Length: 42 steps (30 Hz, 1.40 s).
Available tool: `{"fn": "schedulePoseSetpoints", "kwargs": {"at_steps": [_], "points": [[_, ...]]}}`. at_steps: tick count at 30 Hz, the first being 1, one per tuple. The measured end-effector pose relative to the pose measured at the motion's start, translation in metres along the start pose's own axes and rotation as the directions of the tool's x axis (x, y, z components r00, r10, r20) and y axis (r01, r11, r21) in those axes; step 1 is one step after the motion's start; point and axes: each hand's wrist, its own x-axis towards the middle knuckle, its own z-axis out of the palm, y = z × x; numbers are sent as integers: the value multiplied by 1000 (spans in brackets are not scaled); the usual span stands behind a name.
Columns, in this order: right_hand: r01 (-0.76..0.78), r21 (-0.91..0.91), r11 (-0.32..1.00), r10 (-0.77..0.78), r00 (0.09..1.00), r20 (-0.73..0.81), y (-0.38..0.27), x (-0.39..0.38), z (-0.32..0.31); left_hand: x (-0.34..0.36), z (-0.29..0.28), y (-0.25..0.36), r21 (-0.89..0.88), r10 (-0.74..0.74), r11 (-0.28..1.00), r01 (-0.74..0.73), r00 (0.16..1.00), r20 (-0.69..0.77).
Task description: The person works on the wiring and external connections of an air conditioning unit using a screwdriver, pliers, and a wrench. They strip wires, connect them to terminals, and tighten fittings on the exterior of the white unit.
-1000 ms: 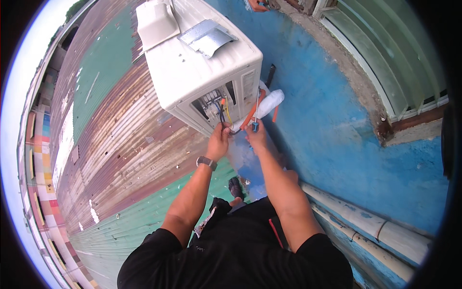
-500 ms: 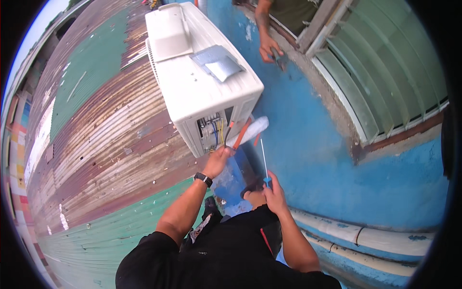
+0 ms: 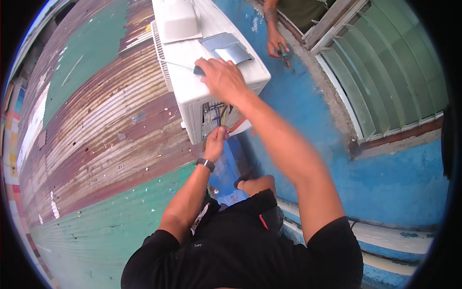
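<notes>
A white outdoor air-conditioner unit (image 3: 185, 86) stands before me with its end wiring compartment (image 3: 211, 114) uncovered, showing blue, yellow and dark wires. Below that opening, my left hand (image 3: 215, 143) is closed with fingertips pinched, apparently on an orange cable (image 3: 237, 126); the exact grip is partly hidden. Over the top of the unit, my right hand (image 3: 224, 79) grips a screwdriver (image 3: 175, 63), its pale shaft pointing left. On the top lie a silver metal sheet (image 3: 227, 45), just beyond my right hand, and a white plastic cover (image 3: 180, 24).
A blue wall (image 3: 308, 125) with a louvred window (image 3: 385, 72) rises on the right. Through the opening beside it, another person's hand (image 3: 276, 42) holds pliers (image 3: 287, 60). Corrugated roofing (image 3: 106, 139) spreads out on the left; pipes (image 3: 390, 238) run along the wall at lower right.
My right hand has swung up and left with the screwdriver, from beside the wall to over the unit's top. My left hand has shifted slightly up, closer to the wiring compartment.
</notes>
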Motion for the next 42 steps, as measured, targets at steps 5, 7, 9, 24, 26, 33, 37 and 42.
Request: {"fn": "schedulePoseSetpoints", "kwargs": {"at_steps": [5,7,9,24,26,33,37,42], "points": [[4,5,1000,-4,1000,0,4,7,4,11,-1,12,-86,11,996,-11,1000,2],[-11,-35,999,10,1000,-16,2,8,1,17,-6,9,-60,-11,998,12,1000,26],[8,-28,1000,-10,997,-79,-6,-1,0,24,-9,9,-33,-24,999,26,998,61],[-246,-92,965,175,863,-474,257,-75,-16,9,5,6,-88,-95,991,100,994,60],[-257,-23,966,210,833,-511,258,-65,-15,14,3,6,21,-89,996,87,992,88],[-180,798,576,678,650,-344,138,-111,-83,28,-30,28,350,27,933,-86,985,168],[-300,923,-240,857,382,347,51,-214,-61,36,-16,37,369,57,920,-133,976,211],[-213,367,-905,323,217,921,-20,-349,41,29,0,31,280,-74,960,5,969,234]]}}
